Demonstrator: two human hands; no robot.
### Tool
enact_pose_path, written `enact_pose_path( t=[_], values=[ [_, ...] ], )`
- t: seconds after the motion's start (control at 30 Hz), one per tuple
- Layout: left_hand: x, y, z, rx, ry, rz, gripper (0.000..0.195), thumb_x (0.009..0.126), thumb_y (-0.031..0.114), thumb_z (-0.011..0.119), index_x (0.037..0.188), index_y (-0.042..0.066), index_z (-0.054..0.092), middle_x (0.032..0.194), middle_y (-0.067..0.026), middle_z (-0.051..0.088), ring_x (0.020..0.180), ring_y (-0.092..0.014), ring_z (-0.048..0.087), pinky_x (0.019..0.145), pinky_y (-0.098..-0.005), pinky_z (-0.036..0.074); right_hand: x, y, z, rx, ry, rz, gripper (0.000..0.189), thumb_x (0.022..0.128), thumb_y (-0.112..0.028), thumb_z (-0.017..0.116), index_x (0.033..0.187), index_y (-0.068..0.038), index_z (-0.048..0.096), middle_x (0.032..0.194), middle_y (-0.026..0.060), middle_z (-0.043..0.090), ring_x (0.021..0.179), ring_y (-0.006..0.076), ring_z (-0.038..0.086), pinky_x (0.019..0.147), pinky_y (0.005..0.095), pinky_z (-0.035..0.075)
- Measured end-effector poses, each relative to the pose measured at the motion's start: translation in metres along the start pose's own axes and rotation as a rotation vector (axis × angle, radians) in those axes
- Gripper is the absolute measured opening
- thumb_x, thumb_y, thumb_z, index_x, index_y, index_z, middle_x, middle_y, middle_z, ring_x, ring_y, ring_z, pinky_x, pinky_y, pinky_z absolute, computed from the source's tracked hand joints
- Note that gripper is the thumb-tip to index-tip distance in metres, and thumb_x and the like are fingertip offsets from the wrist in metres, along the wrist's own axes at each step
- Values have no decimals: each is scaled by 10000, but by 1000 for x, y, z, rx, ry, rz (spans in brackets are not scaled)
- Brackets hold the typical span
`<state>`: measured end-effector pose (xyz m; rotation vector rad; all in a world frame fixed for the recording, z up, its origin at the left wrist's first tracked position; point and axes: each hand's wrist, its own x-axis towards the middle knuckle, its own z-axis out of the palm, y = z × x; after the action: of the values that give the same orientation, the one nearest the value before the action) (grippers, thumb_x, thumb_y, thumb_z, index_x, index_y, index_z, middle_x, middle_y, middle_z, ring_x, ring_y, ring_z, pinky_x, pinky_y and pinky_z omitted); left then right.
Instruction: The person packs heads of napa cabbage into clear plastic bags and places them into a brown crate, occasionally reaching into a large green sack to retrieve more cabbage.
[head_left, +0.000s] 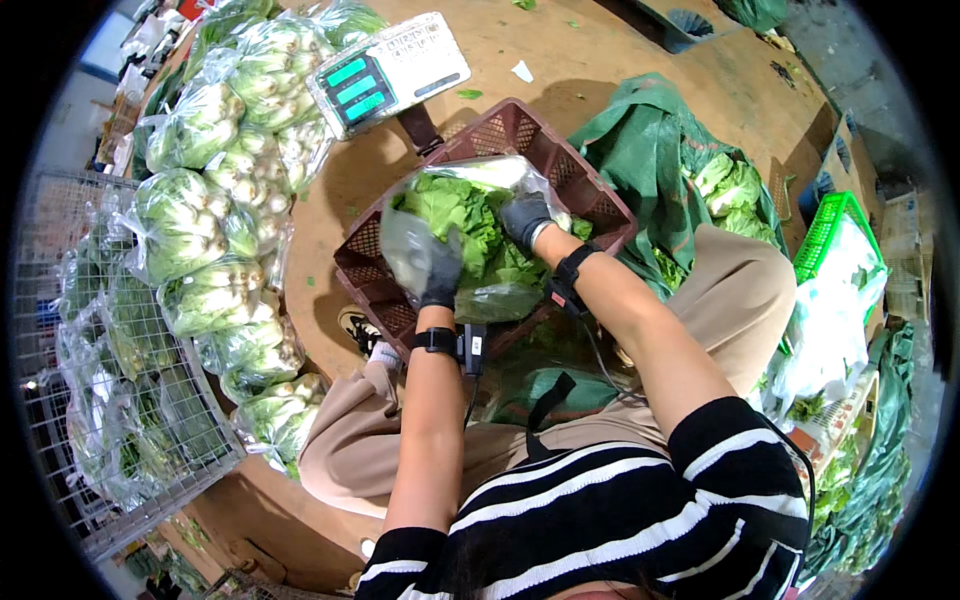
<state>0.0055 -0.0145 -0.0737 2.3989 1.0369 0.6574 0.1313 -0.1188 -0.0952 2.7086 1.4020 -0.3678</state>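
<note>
A clear plastic bag filled with green leafy lettuce rests in a maroon plastic crate before me. Both my hands wear dark gloves. My left hand grips the near left side of the bag, its fingers blurred behind the film. At the right of the bag's mouth, my right hand is curled onto the lettuce leaves; its fingertips are partly hidden among them. Pale stalks show through the film at the bag's far side. The crate sits against a digital scale, whose display head stands beyond its far left corner.
Bagged pale-stemmed greens are piled at left beside a wire cage of bagged vegetables. At right lie a green woven sack with lettuce heads and a bright green basket with plastic bags. My bent legs flank the crate.
</note>
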Motion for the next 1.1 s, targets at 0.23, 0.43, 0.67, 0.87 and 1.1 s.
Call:
enact_pose_path(
  t=[0.23,0.43,0.67,0.87,1.1],
  values=[
    [-11,8,-15,-108,-642,-248,646,790,530,322,1221,48,328,1251,-118,356,1153,-279,307,966,-350,210,8,96,23,496,396,133,176,727,-197,481,773,-78,603,746,127,600,699,294,580,625,377,450],
    [-16,-29,6,84,-355,-48,607,778,420,470,1152,-42,348,1098,-233,450,979,-344,439,883,-375,295,-13,84,-45,1936,110,252,239,753,-223,509,877,-23,551,761,92,574,652,165,519,658,288,436],
    [5,-9,1,-458,-543,136,823,688,340,638,1284,45,153,1244,-224,298,1136,-328,308,921,-349,279,10,118,-74,803,578,76,245,776,-238,429,867,-46,550,793,182,571,744,313,553,646,383,431],
    [-14,-20,31,-278,-703,283,812,720,242,608,1308,90,69,1256,-221,273,1149,-321,293,935,-338,265,21,98,-134,838,426,-184,188,731,-104,475,883,-59,575,796,148,577,642,267,547,587,316,439],
    [-1,-58,79,-130,-481,406,771,737,87,574,1309,89,58,1238,-148,335,1100,-257,359,920,-294,285,20,83,-186,506,514,-328,294,735,-18,469,1024,-37,519,919,98,572,735,183,555,632,279,446]
  ],
)
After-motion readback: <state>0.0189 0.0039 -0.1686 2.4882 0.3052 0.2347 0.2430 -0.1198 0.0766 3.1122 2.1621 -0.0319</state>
